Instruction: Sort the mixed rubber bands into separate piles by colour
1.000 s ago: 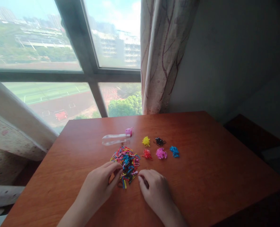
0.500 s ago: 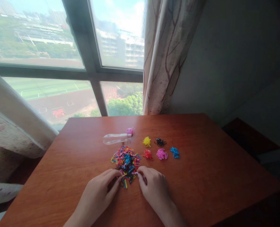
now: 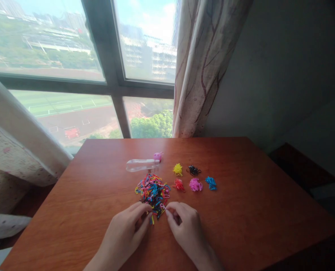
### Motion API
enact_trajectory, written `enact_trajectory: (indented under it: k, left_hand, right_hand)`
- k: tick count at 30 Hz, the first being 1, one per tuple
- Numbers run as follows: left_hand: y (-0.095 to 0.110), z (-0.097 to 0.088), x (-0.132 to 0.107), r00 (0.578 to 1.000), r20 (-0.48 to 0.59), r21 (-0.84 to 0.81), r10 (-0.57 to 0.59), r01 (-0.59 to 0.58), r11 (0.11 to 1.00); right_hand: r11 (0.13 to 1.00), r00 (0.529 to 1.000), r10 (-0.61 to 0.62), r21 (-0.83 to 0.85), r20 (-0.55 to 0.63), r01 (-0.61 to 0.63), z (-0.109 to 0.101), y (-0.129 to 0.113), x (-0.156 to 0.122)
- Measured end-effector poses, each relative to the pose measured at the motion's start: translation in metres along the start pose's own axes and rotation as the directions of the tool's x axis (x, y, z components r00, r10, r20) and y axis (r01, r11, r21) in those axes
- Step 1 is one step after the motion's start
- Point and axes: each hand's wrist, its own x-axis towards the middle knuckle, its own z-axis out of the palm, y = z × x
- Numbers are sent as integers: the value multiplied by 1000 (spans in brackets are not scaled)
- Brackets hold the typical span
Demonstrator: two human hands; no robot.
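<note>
A mixed pile of small coloured rubber bands (image 3: 153, 190) lies in the middle of the brown wooden table (image 3: 254, 203). My left hand (image 3: 127, 231) rests at the pile's near edge, fingers curled, their tips on the bands. My right hand (image 3: 182, 226) pinches a pink band at the pile's near right edge. To the right of the pile lie small sorted heaps: yellow (image 3: 178, 169), black (image 3: 193, 170), red (image 3: 179, 184), pink (image 3: 195, 184) and blue (image 3: 211, 183).
A clear plastic bottle (image 3: 141, 165) lies on its side behind the pile, with a pink cap (image 3: 157, 156) beside its mouth. A window and a patterned curtain (image 3: 204, 67) stand behind the table. A dark wooden surface (image 3: 300, 165) sits lower at the right.
Both hands have crept forward into the pile's near edge. My right hand's fingers have closed into a pinch on a pink band. The camera has shifted slightly.
</note>
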Motion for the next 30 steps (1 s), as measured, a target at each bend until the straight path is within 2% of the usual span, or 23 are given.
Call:
enact_trajectory:
  k: [9,19,30]
  left_hand:
    - [8,4,2,1000,-3,-48,-12,12,999]
    - [8,9,4,996,-62,-120,61,-68,990]
    - [8,8,3,999,-18,-126,37,-39,991]
  right_hand:
    - [995,999,-48,88,-11,49,3,-8,-4]
    - [990,993,-121,75,-2,121,5,-8,-4]
    - [993,996,-91,75,-6,91,4,-6,-4]
